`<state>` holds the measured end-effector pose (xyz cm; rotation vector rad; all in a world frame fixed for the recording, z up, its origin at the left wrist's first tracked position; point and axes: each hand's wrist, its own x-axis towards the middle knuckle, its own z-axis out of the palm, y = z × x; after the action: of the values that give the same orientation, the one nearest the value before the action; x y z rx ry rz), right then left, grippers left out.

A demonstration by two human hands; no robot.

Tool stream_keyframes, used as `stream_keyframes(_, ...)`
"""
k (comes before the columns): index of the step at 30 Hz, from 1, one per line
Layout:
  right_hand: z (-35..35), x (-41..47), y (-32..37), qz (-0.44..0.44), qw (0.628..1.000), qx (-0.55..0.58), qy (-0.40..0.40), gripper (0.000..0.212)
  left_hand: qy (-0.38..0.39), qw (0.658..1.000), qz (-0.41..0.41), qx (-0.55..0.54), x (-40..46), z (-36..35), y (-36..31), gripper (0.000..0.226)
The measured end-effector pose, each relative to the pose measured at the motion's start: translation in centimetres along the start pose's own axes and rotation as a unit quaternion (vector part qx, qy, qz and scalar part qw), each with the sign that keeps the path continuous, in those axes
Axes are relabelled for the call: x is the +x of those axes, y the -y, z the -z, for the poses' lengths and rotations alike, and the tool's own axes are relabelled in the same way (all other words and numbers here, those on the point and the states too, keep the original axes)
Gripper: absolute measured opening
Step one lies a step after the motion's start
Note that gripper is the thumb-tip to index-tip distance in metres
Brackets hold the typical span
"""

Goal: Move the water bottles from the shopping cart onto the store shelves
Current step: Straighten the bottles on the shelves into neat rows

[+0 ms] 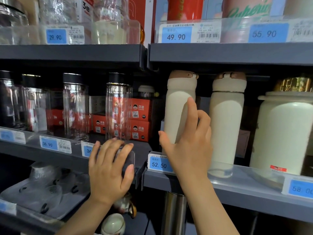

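Observation:
A clear glass bottle (118, 107) with a black cap stands upright at the front edge of the left middle shelf (33, 150). My left hand (110, 168) grips its base, fingers curled over the bottom. To the right, a cream insulated bottle (176, 106) with a tan lid stands at the front of the right shelf (254, 189). My right hand (189, 143) holds it, thumb on its left side, index finger stretched up its front, the other fingers curled at its right. No shopping cart is in view.
More clear bottles (76, 106) line the left shelf, with orange boxes (140, 116) behind them. A second cream bottle (227, 126) and a large cream jug (284, 138) stand to the right. The upper shelf (220, 53) hangs close above the caps. Glass cups (44, 182) sit below.

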<state>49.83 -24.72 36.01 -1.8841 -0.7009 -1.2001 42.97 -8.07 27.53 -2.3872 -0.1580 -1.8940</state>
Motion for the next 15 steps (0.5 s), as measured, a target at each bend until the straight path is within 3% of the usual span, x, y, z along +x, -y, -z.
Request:
stream_keyframes(10,0.48,-0.17,-0.01,0.008,0.999,0.034,0.038,0.088,-0.003,1.0,-0.007,0.002,0.08,-0.01,0.05,0.038)
stream_keyframes(15,0.03,0.0,0.0,-0.017,0.999,-0.03,0.021,0.105,-0.001,1.0,-0.005,0.003,0.02,0.02,0.07,0.038)
